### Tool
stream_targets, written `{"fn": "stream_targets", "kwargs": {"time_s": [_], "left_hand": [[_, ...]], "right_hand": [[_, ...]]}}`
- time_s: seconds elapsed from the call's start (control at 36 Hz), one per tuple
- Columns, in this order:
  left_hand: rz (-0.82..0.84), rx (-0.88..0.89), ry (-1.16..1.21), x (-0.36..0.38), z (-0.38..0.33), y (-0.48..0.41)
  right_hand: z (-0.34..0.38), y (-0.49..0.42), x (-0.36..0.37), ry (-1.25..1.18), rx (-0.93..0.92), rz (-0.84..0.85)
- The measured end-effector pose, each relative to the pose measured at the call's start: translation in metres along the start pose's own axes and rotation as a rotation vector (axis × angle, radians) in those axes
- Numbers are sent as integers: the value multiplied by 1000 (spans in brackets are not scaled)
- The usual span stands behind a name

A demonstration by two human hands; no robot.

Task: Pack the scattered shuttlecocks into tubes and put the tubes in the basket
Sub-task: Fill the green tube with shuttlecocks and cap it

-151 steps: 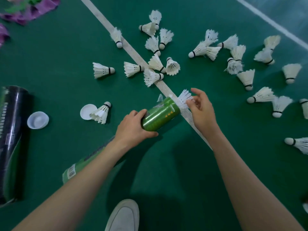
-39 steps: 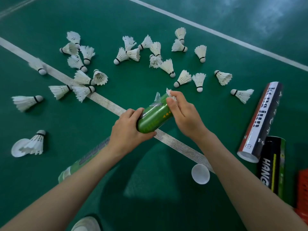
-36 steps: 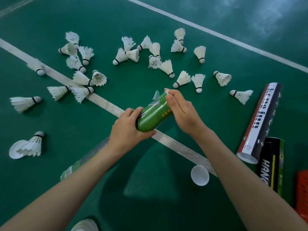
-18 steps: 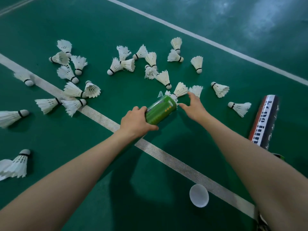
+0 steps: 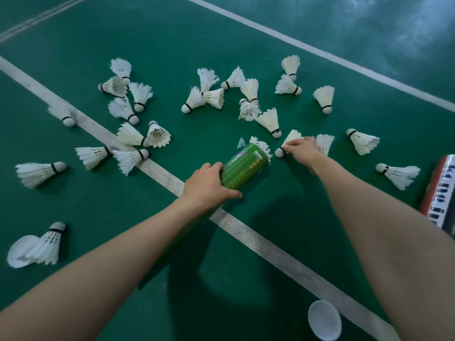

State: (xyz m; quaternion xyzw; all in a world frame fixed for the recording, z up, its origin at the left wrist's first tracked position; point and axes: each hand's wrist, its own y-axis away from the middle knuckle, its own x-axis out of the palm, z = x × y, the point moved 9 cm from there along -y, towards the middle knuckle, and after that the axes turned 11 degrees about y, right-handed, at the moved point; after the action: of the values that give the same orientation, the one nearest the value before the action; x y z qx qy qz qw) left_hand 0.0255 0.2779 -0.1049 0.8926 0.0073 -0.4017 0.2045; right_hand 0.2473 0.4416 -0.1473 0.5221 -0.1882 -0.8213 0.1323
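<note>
My left hand (image 5: 208, 187) grips a green tube (image 5: 246, 167) held tilted over the green floor, its open end pointing away. White feathers of a packed shuttlecock (image 5: 262, 145) stick out of that end. My right hand (image 5: 301, 150) reaches past the tube mouth and pinches a white shuttlecock (image 5: 286, 143) lying on the floor, fingers curled over its feathers near the cork. Several more white shuttlecocks lie scattered beyond and to both sides, such as one (image 5: 268, 120) just behind my right hand and a cluster (image 5: 133, 139) on the left.
A white tube cap (image 5: 324, 319) lies on the floor at the bottom right. Another cap (image 5: 18, 251) lies under a shuttlecock (image 5: 49, 242) at the bottom left. A red, white and black tube (image 5: 439, 195) lies at the right edge. White court lines (image 5: 246, 230) cross the floor.
My right hand left the tube mouth, reached forward to the right and closed on a shuttlecock on the floor. The view shifted closer to the pile. My left hand kept its hold on the tube.
</note>
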Motion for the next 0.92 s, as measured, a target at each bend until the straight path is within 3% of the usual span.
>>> {"fn": "stream_targets", "kwargs": {"time_s": [0.11,0.31,0.61,0.69,0.92], "left_hand": [[14,-25,-2,9,8,9],[9,-19,4,10,4,31],[-108,192,143,-43,-63,111],[-106,259,185,-60,-85,140],[-104,356,395,-79,-115,218]], "right_hand": [[5,22,4,21,-84,-125],[5,88,-30,-308,-135,-355],[58,250,-122,-472,-474,-410],[75,294,-139,-401,-543,-408],[125,422,-172,58,-891,-489]]}}
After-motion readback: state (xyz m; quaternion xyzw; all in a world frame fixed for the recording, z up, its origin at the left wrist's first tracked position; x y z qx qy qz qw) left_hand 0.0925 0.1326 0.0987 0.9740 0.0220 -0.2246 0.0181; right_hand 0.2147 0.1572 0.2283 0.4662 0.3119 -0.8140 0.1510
